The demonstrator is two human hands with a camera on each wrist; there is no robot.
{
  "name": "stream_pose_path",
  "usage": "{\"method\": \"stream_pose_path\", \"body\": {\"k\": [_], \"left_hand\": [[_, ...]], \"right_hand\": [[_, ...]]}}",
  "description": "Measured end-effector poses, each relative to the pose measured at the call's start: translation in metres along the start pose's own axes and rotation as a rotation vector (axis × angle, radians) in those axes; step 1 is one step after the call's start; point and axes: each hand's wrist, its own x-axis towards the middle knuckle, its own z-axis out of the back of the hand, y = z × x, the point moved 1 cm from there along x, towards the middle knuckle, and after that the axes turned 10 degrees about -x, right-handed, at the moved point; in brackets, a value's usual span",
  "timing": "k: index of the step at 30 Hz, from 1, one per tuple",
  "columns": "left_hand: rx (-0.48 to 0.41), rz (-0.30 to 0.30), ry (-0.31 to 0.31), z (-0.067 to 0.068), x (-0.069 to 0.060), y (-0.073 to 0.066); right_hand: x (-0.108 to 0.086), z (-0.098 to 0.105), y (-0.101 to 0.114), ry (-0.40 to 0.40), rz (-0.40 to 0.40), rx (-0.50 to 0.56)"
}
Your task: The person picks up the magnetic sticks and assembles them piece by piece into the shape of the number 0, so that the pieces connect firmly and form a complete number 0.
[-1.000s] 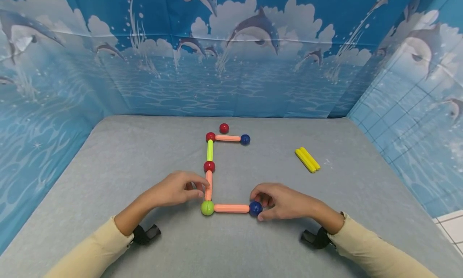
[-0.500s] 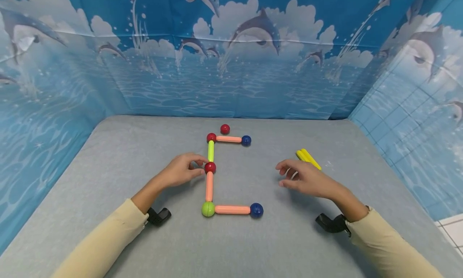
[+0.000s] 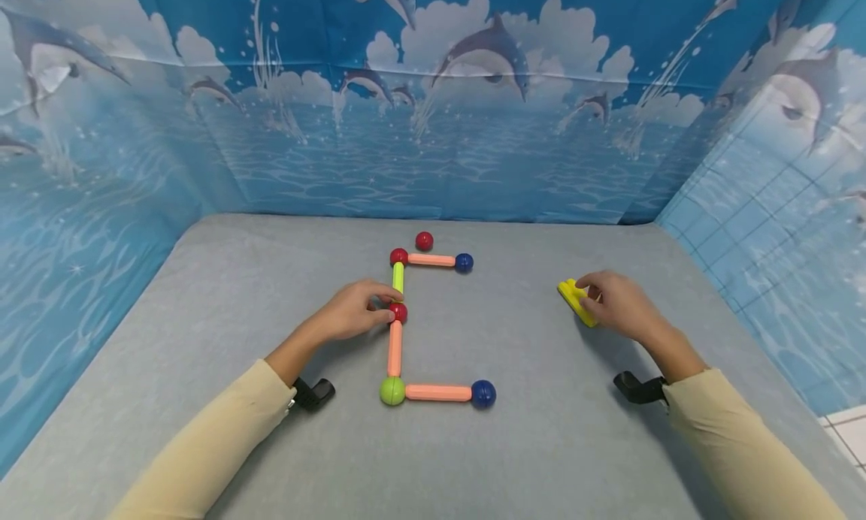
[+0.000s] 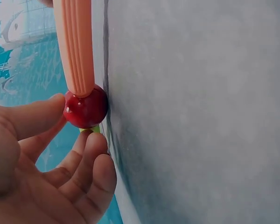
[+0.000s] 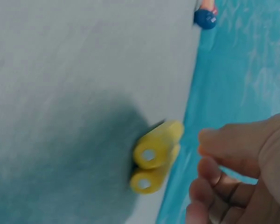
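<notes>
My left hand (image 3: 355, 309) pinches the middle red ball (image 4: 86, 109), thumb on one side and fingers on the other. This ball joins a lime-green stick (image 3: 398, 277) and an orange stick (image 4: 77, 46). Below, a green ball (image 3: 392, 391) links to a second orange stick (image 3: 438, 393) ending in a blue ball (image 3: 483, 394). Over on the right, two yellow magnetic sticks (image 5: 151, 154) with silvery ends lie side by side. My right hand (image 3: 621, 303) hovers over them with loosely bent fingers; the right wrist view shows a gap between fingertips and sticks.
At the top of the figure, a red ball (image 3: 399, 257) connects through an orange stick (image 3: 431, 260) to a blue ball (image 3: 464, 262). A loose red ball (image 3: 424, 240) sits just behind. Dolphin-printed curtains (image 3: 440, 159) hang beyond the grey table (image 3: 528, 452).
My right hand has left the lower blue ball and moved right and away to the yellow sticks. The left hand has gone from the lower orange stick up to the middle red ball.
</notes>
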Motion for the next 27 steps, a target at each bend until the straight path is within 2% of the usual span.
{"method": "stream_pose_path", "body": {"k": [5, 14, 17, 22, 27], "left_hand": [[0.007, 0.025, 0.021, -0.003, 0.005, 0.002], [-0.055, 0.109, 0.035, -0.001, 0.006, 0.001], [-0.069, 0.111, 0.042, -0.001, 0.007, 0.001], [-0.066, 0.113, 0.043, -0.001, 0.006, 0.001], [-0.062, 0.093, 0.051, 0.0, 0.007, 0.001]], "right_hand": [[0.004, -0.009, -0.009, 0.071, -0.067, -0.066], [0.009, -0.015, 0.003, 0.01, -0.054, -0.108], [0.01, -0.016, 0.007, -0.015, -0.045, -0.101], [0.013, -0.019, 0.012, -0.05, 0.018, -0.087], [0.015, -0.019, 0.014, -0.044, 0.029, -0.065]]}}
